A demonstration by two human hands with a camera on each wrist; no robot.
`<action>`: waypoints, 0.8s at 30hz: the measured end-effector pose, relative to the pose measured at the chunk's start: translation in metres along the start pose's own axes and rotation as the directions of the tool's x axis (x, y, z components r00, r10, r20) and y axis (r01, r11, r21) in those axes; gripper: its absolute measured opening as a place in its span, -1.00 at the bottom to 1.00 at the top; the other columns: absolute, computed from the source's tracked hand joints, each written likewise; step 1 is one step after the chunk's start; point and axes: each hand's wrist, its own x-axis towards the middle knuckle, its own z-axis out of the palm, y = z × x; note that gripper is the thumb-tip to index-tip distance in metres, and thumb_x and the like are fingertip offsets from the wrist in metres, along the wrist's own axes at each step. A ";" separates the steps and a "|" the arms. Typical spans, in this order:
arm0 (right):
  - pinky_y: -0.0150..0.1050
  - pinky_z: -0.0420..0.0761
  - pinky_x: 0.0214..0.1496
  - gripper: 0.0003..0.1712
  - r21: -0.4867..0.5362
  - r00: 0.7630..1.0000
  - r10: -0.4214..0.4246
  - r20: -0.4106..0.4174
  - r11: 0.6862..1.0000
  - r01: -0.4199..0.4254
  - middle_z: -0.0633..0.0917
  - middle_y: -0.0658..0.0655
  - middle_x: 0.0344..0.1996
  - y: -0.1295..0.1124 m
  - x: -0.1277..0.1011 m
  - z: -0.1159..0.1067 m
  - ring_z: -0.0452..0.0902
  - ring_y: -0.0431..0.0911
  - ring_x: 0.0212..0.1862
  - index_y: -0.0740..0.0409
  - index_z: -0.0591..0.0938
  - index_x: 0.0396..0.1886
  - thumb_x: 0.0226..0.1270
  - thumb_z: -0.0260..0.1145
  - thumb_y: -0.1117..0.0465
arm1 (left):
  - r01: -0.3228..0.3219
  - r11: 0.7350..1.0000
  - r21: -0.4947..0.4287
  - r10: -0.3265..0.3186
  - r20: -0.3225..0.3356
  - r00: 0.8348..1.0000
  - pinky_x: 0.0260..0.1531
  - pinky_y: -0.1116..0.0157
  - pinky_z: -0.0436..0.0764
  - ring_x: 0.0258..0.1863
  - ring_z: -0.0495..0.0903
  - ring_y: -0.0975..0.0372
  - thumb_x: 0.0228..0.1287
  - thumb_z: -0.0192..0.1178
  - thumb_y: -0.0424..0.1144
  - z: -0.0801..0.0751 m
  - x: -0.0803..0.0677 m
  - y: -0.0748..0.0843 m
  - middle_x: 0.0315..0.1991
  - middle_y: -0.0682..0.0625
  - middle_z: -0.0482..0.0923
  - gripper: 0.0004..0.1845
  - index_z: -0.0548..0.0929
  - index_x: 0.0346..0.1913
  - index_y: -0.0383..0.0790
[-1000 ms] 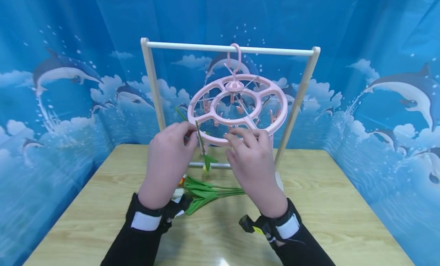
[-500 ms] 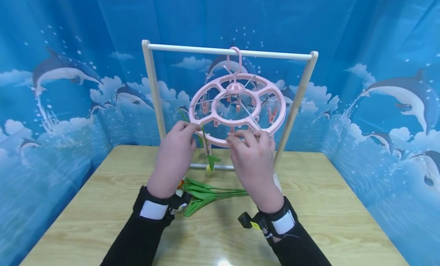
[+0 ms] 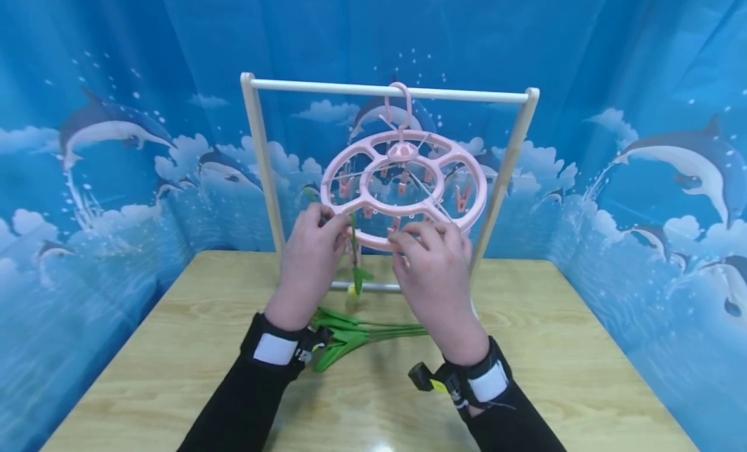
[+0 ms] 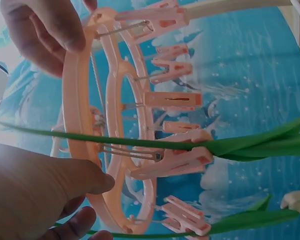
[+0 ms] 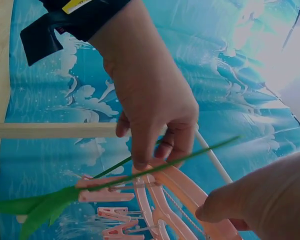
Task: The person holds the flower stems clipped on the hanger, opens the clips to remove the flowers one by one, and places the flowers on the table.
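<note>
A pink round clip hanger [image 3: 403, 152] hangs by its hook. My left hand [image 3: 306, 257] pinches the near left of its rim, thumb over the ring in the left wrist view. My right hand [image 3: 434, 264] grips the near right of the same rim between thumb and fingers. Between the hands an artificial tulip [image 3: 358, 277] hangs head down, its yellow bloom lowest. A pink clothespin [image 4: 190, 160] holds its green stem, whose end reaches up past the rim. Farther left, a second green stem [image 4: 255, 220] hangs from another clothespin [image 4: 187, 217], mostly hidden by my left hand in the head view.
A wooden rack [image 3: 327, 87] with a top bar carries the hanger. On the wooden table [image 3: 175, 348] lies a bunch of green-leaved artificial flowers [image 3: 344, 338], partly behind the left forearm. Several other pink clothespins [image 3: 462, 198] dangle from the rings. A blue dolphin curtain [image 3: 117, 179] surrounds the table.
My left hand has moved right along the near rim, closer to the right hand. The hanger and the hanging tulip have shifted slightly right. My right hand has stayed almost in place.
</note>
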 end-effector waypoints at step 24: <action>0.32 0.58 0.30 -0.68 0.086 0.996 -0.026 -0.080 0.996 0.033 0.87 0.18 -0.07 0.003 0.000 -0.004 0.69 0.22 0.06 0.15 0.83 -0.03 0.20 0.64 0.36 | -0.208 0.978 -0.022 0.204 -0.126 0.971 -0.15 0.18 0.77 -0.04 0.58 -0.04 0.37 0.54 -0.33 -0.026 -0.007 0.032 -0.04 -0.18 0.68 -0.73 0.85 0.08 -0.08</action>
